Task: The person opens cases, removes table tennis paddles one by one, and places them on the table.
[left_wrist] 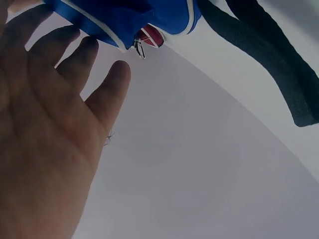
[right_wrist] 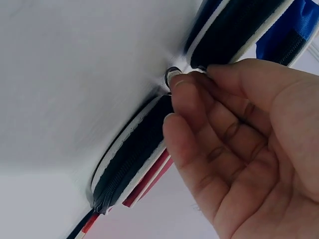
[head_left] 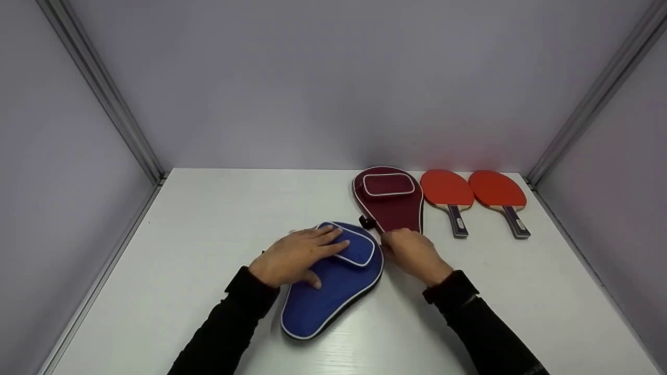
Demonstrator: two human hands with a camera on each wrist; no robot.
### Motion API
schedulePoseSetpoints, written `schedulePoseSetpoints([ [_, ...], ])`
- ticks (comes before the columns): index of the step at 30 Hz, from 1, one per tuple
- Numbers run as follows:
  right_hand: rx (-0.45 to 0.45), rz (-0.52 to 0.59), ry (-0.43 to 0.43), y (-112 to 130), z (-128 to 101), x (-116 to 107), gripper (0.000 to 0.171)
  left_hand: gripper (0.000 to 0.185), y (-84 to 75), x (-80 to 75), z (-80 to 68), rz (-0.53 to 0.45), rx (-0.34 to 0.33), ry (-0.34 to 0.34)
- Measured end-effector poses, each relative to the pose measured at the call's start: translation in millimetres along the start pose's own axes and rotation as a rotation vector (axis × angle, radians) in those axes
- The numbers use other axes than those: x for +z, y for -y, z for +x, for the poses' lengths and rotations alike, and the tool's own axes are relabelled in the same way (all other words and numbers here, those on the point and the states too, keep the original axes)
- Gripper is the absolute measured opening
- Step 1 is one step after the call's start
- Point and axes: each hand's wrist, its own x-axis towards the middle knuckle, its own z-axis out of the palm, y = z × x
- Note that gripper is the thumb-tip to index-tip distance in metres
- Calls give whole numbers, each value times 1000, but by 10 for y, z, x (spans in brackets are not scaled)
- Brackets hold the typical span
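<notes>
Head view, with the blue paddle case (head_left: 328,291) as landmark: the left hand (head_left: 294,255) lies flat on top of it, fingers straight and spread over its raised pocket, pressing and not gripping. The case lies on the white surface (head_left: 182,250), its narrow end toward the person. Just right of the case's rounded edge, the right hand (head_left: 414,255) has its fingers curled at the case's rim; what they pinch is hidden from this view. Beyond and to the right of the blue case lies a maroon case (head_left: 390,200), and farther right again two red paddles (head_left: 448,192) side by side, handles toward the person.

The left wrist view adds the underside of the open palm (left_wrist: 45,139) and a metal zipper pull (left_wrist: 139,49) hanging at the blue case's edge. The right wrist view shows what the head view hides: fingertips (right_wrist: 182,87) pinching a small zipper pull (right_wrist: 172,74) at the blue case's dark zipper band (right_wrist: 134,154).
</notes>
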Motion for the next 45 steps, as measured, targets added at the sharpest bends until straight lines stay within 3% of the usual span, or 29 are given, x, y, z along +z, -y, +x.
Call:
schedulePoseSetpoints([
  [9,-19,0,34,49,20,-2,14,116,-37,-19,11,-69,-35,62],
  [18,-39,9,28,34,5,-25,17,115,-95,19,-20,26,-81,-2],
  [31,-90,-11,-6,12,-39,-40,17,110,-151,44,7,56,-140,-31],
  [45,-145,72,32,60,-50,-54,20,107,18,81,-3,39,-238,-88],
])
